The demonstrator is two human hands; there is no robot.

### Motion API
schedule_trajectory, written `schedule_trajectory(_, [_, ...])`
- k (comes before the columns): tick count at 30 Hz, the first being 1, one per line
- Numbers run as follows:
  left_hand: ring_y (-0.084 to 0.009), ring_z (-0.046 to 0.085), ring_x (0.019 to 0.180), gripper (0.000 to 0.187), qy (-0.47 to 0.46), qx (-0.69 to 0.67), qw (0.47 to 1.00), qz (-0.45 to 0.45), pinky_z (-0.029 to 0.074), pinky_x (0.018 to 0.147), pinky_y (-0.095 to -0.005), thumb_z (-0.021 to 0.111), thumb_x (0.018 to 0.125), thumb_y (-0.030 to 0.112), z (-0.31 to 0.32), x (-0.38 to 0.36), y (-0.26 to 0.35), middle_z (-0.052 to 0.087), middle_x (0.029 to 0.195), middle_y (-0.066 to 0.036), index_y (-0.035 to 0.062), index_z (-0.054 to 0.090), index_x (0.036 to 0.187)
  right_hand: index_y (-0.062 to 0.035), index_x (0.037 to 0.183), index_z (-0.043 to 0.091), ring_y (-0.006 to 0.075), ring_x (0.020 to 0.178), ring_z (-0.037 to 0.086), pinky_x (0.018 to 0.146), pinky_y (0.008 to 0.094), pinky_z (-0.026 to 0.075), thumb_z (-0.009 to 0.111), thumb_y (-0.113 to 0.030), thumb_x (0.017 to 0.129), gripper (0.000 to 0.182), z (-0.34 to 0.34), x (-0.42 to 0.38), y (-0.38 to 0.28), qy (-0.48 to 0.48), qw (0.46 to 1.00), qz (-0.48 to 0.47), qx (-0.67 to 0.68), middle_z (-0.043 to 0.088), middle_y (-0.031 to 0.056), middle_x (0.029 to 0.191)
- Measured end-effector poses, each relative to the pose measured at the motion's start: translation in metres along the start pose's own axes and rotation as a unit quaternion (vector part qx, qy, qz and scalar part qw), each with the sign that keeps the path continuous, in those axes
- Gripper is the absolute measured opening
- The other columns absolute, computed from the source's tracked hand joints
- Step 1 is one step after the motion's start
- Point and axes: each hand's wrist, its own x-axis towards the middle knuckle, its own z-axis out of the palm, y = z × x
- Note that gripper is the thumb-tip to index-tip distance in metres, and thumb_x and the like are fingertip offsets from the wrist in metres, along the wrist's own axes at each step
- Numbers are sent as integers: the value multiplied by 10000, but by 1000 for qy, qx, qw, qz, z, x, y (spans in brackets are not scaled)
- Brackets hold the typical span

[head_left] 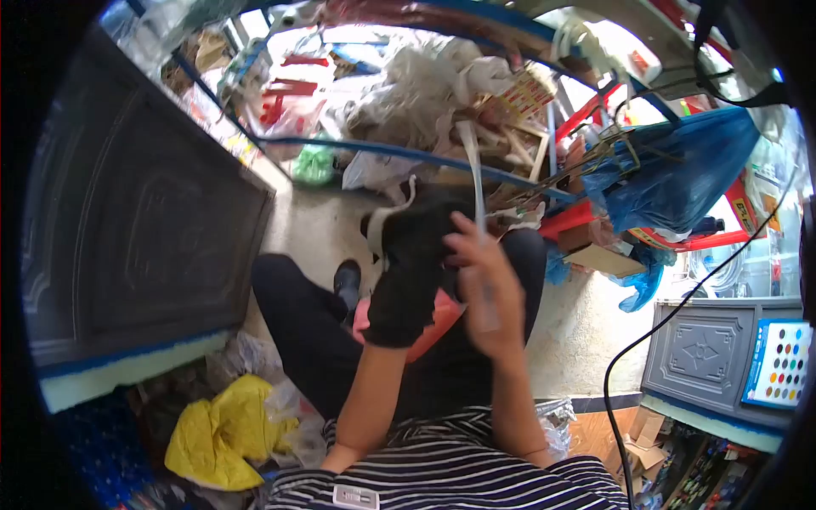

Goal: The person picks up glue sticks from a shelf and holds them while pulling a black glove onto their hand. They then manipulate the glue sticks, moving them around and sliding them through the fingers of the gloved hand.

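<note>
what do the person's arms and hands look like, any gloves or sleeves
The left hand wears a black glove reaching just past the wrist; the forearm below it is bare. The right hand is bare, with no glove, and its forearm is uncovered too. No watch or bands show. A black-and-white striped top covers the shoulders.

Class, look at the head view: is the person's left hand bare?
No: the left hand is covered by a black fabric glove, while the right hand beside it is bare.
</note>
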Motion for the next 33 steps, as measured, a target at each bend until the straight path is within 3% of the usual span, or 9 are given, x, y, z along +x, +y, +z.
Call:
schedule_trajectory(1, [-282, 623, 1065, 447, -17, 12, 1000, 4, 496, 918, -399, 572, 918, 97, 2, 3, 2, 643, 1190, -137, 41, 540, 1360, -33, 1287, 598, 294, 1169, 603, 951, 352, 488, 633, -13, 900, 388, 6, 3, -5, 2, 996, -24, -87, 560, 181, 1372])
schedule_trajectory(3, [-278, 623, 1056, 445, -31, 20, 999, 25, 498, 910, -396, 574, 919, 105, 3, 15, 8, 644, 1180, -133, 45, 542, 1359, -46, 1271, 612, 307, 1223, 565, 964, 363, 482, 684, 58, 817, 471, 12, 7, -3, 79, 991, -30, -106, 580, 182, 1341])
schedule_trajectory(5, [-274, 623, 1048, 444, -34, 20, 998, 44, 500, 903, -393, 576, 920, 112, 4, 23, 11, 645, 1170, -129, 50, 543, 1358, -50, 1251, 632, 354, 1179, 568, 987, 392, 463, 720, 1, 826, 438, 9, 12, 3, 105, 988, -16, -111, 602, 172, 1263])
schedule_trajectory(10, [-264, 625, 1027, 440, 8, -65, 998, 15, 505, 885, -385, 581, 922, 130, -2, 29, 8, 647, 1145, -119, 61, 548, 1356, -38, 1074, 672, 324, 967, 626, 858, 376, 502, 749, -2, 803, 284, 9, 23, 14, 109, 985, -23, -130, 652, 128, 1025])
schedule_trajectory(17, [-250, 626, 997, 435, 106, -270, 956, -42, 512, 859, -375, 588, 926, 156, -17, 49, 3, 650, 1110, -105, 77, 554, 1352, -35, 1022, 676, 280, 906, 631, 804, 354, 504, 740, -32, 828, 204, -1, 29, 0, 101, 993, -40, -34, 643, 115, 977])
schedule_trajectory(22, [-240, 627, 976, 432, 136, -299, 943, -48, 516, 841, -368, 593, 928, 175, -26, 56, 0, 652, 1085, -95, 88, 559, 1350, -38, 1045, 673, 254, 862, 627, 784, 317, 504, 765, -13, 810, 253, -1, 19, 3, 86, 994, -56, -24, 636, 100, 948])
schedule_trajectory(25, [-234, 628, 964, 430, 132, -258, 956, -40, 519, 830, -363, 596, 930, 186, -27, 52, 2, 654, 1071, -89, 95, 562, 1349, -47, 1070, 678, 251, 874, 628, 795, 325, 506, 709, -70, 886, 188, -5, 17, -10, 33, 999, -20, -2, 629, 103, 981])
schedule_trajectory(31, [-222, 629, 938, 427, 106, -120, 987, 4, 525, 809, -354, 602, 932, 208, -31, 47, 8, 656, 1041, -77, 108, 567, 1346, -25, 1144, 663, 229, 902, 626, 808, 320, 504, 495, -159, 1024, 245, 5, 5, -5, -87, 990, -88, 60, 611, 108, 1023])
schedule_trajectory(33, [-218, 630, 930, 425, 104, -52, 993, 38, 527, 801, -351, 604, 933, 215, -36, 52, 11, 657, 1031, -73, 112, 569, 1345, -16, 1157, 657, 224, 891, 623, 802, 315, 503, 480, -143, 1030, 252, 14, -4, -10, -145, 987, -36, 52, 609, 106, 1015])
